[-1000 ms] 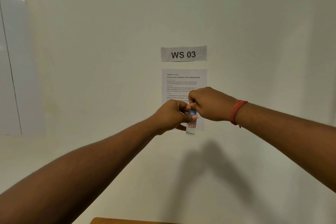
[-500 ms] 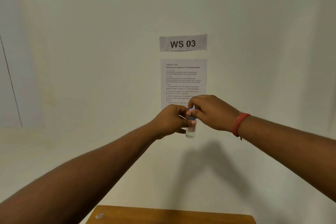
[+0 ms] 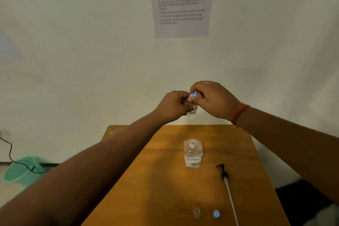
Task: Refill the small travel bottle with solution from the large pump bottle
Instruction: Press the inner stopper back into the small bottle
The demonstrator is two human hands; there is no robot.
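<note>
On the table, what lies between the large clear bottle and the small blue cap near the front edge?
In the head view, only bare wooden table lies between the large bottle and the blue cap; the pump head lies off to the right.

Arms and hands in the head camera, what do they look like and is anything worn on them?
Both forearms are bare, with no sleeves showing anywhere in the frame. The left hand wears nothing that can be seen. The right hand has a red thread band wrapped around its wrist in several strands. No gloves, watch or rings are visible; the fingers are too blurred for finer detail.
</note>
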